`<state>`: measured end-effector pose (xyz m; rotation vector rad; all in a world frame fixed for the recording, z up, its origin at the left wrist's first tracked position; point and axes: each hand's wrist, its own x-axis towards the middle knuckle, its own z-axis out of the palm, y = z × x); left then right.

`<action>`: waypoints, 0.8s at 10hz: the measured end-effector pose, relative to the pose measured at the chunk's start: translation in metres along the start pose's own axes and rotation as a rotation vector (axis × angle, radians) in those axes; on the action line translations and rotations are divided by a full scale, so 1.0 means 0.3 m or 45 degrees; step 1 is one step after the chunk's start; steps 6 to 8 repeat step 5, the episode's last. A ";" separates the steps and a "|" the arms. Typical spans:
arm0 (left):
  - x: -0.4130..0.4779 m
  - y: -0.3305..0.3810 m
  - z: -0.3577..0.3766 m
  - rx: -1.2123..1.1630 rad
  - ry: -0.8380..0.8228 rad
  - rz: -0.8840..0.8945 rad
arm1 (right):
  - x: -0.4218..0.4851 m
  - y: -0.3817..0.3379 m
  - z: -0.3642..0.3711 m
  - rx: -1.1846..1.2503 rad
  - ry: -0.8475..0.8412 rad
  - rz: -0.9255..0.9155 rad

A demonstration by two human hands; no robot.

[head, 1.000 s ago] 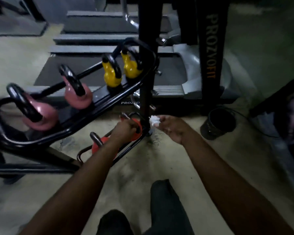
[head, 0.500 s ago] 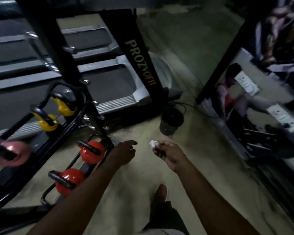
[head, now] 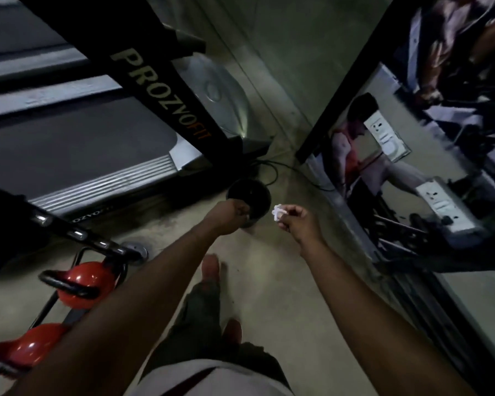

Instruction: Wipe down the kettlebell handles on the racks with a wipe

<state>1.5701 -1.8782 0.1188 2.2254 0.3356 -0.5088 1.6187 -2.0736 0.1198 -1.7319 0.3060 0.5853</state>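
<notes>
My right hand (head: 296, 224) pinches a small crumpled white wipe (head: 277, 212) just right of a black bucket (head: 247, 195) on the floor. My left hand (head: 230, 220) is curled into a loose fist over the bucket's near side and holds nothing that I can see. Two red kettlebells with black handles sit on the low black rack (head: 80, 255) at the lower left: one (head: 83, 282) nearer the rack's end, the other (head: 30, 345) partly hidden by my left forearm. Both hands are well away from the kettlebells.
A treadmill (head: 97, 144) with a black upright marked PROZVOFIT (head: 160, 92) fills the upper left. A wall poster with white sockets (head: 437, 204) runs along the right. Cables (head: 272, 170) lie behind the bucket. My foot (head: 210, 270) stands on the concrete floor.
My view has swung right, off the rack. Both hands have left the red kettlebells and moved forward to the black bucket, the right one still holding the wipe.
</notes>
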 end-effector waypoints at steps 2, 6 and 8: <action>0.396 -0.066 -0.038 -0.058 -0.093 -0.180 | 0.441 -0.020 0.080 -0.016 0.156 0.190; 0.770 -0.143 -0.011 -0.116 -0.126 -0.318 | 0.931 0.146 0.230 -0.313 0.124 0.364; 0.770 -0.143 -0.011 -0.116 -0.126 -0.318 | 0.931 0.146 0.230 -0.313 0.124 0.364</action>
